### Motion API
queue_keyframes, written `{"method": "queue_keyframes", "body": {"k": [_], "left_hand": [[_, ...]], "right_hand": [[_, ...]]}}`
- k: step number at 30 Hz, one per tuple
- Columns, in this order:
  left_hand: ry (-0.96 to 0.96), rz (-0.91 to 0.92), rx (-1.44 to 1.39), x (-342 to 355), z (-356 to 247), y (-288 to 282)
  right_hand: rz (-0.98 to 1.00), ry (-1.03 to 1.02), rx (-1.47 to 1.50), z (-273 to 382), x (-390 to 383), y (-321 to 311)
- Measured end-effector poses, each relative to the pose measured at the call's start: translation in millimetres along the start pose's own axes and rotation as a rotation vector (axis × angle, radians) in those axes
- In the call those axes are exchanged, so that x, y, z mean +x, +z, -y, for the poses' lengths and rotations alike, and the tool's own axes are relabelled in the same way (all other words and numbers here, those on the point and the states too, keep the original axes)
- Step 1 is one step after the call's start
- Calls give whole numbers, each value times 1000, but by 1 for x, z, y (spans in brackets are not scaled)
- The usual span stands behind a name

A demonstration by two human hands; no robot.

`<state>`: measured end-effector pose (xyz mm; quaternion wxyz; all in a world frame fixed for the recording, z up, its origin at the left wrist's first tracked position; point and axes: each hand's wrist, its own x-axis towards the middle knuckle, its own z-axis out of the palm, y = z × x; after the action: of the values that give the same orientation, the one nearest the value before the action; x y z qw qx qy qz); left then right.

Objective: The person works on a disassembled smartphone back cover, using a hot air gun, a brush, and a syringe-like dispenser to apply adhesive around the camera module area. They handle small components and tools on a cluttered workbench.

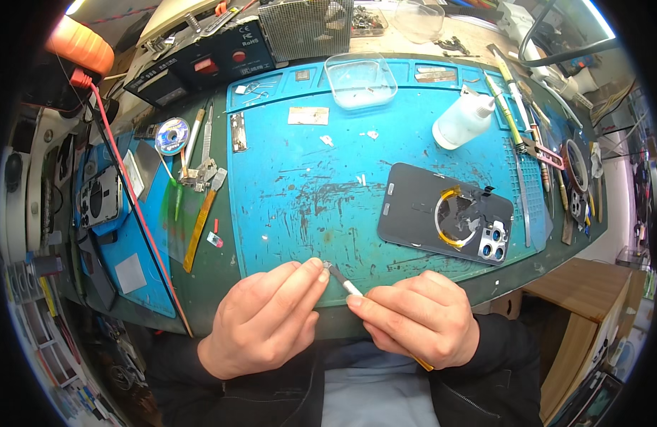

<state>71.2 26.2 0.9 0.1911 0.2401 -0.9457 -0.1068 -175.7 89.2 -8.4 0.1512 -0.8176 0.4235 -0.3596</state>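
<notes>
head view: your left hand [266, 319] sits at the near edge of the blue work mat [307, 192], fingers curled together, thumb and forefinger pinched on a tiny grey part [327, 265] that is too small to make out. your right hand [421, 318] lies just beside it, closed around a slim tool [347, 285] with a white shaft and a dark tip; the tip touches the tiny part right at your left fingertips, and the tool's yellow rear end pokes out below your right palm. both hands rest over the front rim of the bench [207, 285].

to the right on the mat, well apart from your hands, a dark phone back housing [414, 206] lies flat with its camera cluster at the lower right corner and a yellow ring around a round opening. farther back stand a clear plastic tray [360, 80] and a white squeeze bottle [462, 121] lying tilted. left of the mat, tweezers [200, 153] and a solder wick spool [172, 134] lie on the bench.
</notes>
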Motion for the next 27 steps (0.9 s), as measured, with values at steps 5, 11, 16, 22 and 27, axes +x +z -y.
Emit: {"method": "queue_keyframes", "body": {"k": [5,11,16,22,27], "left_hand": [[36,28,45,-1,0,-2],[82,-63,-71,-5,9,-1],[-92,-126,-56,-1,1,-4],[-168,-80,-86,14,2,-14],[-127,-101,-93,25,8,-3]], "right_hand": [[-16,55,55,1,0,1],[-3,97,164,-2,4,-4],[-31,77,161,-3,0,-2],[-66,108,206,-4,-1,-5],[-171,136,203,-2,-3,-3]]}}
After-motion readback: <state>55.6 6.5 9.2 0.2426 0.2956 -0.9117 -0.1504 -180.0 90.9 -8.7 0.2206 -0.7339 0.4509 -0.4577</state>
